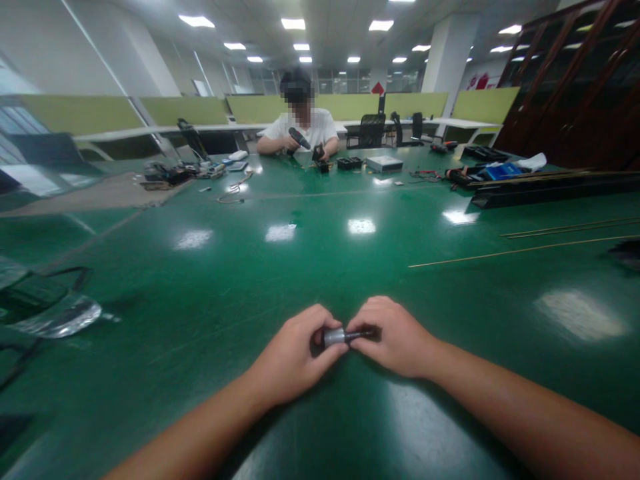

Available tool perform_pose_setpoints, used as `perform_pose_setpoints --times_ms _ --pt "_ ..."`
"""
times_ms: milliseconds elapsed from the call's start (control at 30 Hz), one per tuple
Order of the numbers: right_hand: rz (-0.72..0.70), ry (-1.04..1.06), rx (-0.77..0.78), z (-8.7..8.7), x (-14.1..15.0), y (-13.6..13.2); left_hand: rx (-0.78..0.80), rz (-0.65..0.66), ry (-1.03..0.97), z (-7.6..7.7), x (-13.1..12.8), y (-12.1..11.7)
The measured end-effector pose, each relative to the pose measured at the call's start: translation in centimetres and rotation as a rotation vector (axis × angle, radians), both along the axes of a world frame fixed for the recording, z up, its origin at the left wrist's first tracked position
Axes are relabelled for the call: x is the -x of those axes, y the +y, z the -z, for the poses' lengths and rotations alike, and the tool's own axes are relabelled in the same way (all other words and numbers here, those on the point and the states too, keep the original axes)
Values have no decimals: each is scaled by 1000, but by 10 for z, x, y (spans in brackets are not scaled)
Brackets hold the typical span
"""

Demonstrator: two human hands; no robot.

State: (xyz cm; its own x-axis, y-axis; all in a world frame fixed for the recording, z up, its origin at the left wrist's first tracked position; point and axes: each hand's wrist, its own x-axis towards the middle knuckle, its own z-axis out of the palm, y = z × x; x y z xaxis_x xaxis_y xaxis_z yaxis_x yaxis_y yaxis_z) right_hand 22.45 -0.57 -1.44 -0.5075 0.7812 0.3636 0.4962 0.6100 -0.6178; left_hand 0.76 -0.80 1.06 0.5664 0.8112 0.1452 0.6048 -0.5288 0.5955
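In the head view, at the near middle of the green counter (280, 280), the fingers of the left hand (295, 353) grasp a silver cylinder (335, 337); those of the right hand (395, 338) pinch its dark shaft (361, 335). It looks stiff, light and perhaps slippery, best held around its wider body.

No words or numbers can be read; a red diamond (377, 88) shows at the back, too small to make out; red marks (483, 81) farther right are perhaps lettering, but blurred.
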Motion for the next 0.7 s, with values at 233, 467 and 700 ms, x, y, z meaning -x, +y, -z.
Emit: perform_pose_setpoints --times_ms 233,467,700 --pt "1 -1 1 -1 -1 0 -7 -11 0 0 0 0" --pt "3 -8 18 -4 -2 0 -9 -12 6 -1 0 0" --pt "-2 -2 26 -5 -4 0 8 -10 7 -1 0 -1"
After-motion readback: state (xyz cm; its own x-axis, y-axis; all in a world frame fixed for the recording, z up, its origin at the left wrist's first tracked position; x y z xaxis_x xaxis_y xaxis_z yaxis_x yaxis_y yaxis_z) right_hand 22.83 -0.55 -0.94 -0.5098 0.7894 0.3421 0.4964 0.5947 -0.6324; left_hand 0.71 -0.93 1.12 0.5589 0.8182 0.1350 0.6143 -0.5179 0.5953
